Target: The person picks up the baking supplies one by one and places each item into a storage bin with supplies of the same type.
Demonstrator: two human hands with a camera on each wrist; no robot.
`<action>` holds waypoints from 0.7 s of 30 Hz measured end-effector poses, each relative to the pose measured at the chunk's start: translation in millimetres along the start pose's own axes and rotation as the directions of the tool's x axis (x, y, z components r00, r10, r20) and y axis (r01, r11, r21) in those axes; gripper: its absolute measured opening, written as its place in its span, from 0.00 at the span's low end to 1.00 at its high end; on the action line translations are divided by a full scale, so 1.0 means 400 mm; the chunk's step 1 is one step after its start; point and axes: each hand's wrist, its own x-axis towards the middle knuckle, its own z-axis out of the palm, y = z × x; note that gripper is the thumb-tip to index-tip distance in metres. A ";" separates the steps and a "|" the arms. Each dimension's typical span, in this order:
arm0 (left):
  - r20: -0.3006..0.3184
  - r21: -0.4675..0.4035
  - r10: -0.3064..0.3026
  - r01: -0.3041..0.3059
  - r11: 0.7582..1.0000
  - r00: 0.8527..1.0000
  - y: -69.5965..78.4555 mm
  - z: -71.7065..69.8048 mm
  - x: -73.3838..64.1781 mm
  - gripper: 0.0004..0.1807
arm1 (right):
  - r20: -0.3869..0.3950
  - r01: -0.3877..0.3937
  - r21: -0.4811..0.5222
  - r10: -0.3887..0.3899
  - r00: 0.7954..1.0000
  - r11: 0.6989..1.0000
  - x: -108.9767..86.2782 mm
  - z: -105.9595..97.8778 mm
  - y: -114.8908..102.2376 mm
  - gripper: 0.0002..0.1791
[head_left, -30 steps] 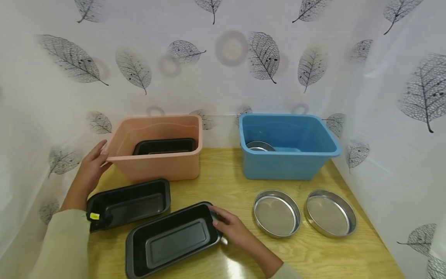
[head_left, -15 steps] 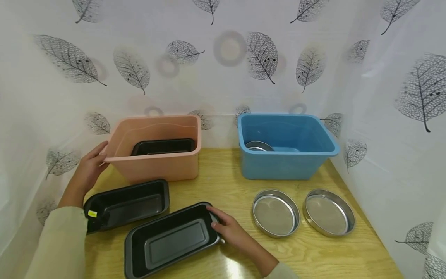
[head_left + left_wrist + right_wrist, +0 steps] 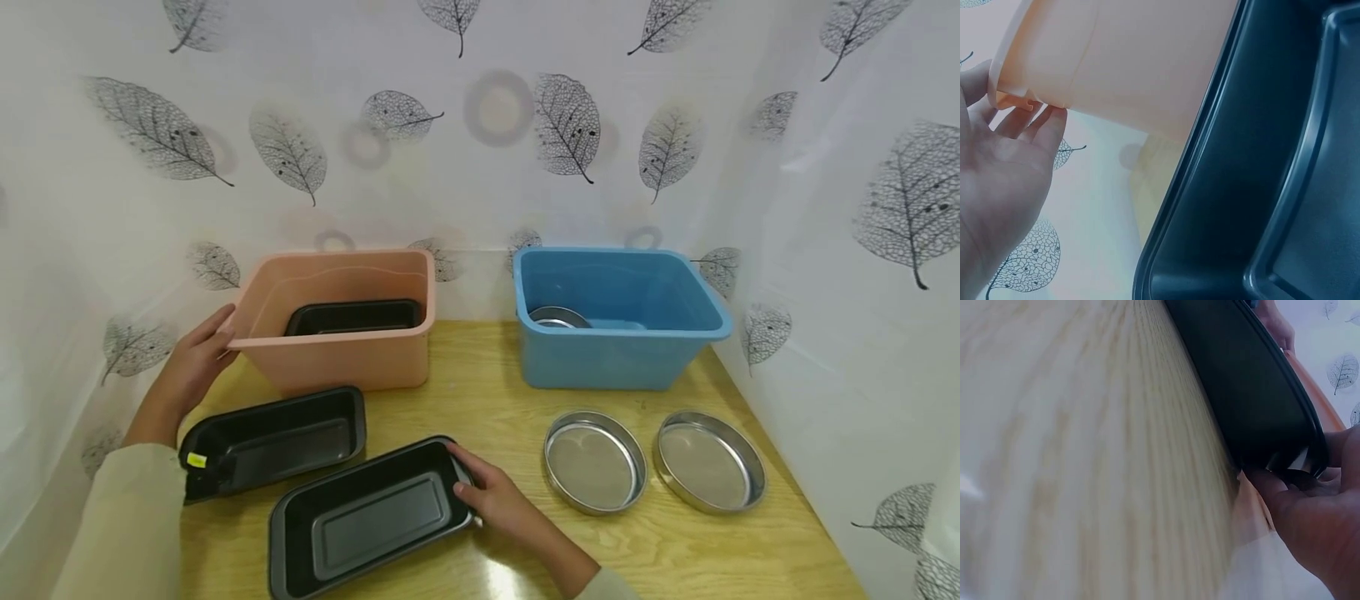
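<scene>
My left hand holds the left rim of a pink plastic bin; in the left wrist view its fingers curl under the rim. Inside that bin lies a black loaf pan, partly hidden by the front wall. At the front of the table, my right hand grips the right end of another black loaf pan, also seen from its side as a dark pan in the right wrist view. A third loaf pan, with a yellow sticker at its left end, sits between the pink bin and the gripped pan.
A blue plastic bin stands at the back right with a round metal tin inside. Before it on the wooden table lie two round tins, one left and one right. A leaf-patterned sheet hangs behind.
</scene>
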 end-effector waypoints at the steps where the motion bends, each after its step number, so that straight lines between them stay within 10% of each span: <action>1: -0.001 0.005 -0.001 0.001 1.000 1.000 0.000 -0.001 0.000 0.38 | -0.001 -0.002 0.003 0.002 1.000 1.000 0.000 0.000 0.000 0.32; 21: 0.048 0.044 0.001 -0.003 0.999 0.999 -0.005 -0.008 -0.002 0.37 | -0.052 -0.010 0.083 0.015 0.999 0.996 -0.022 -0.027 -0.013 0.35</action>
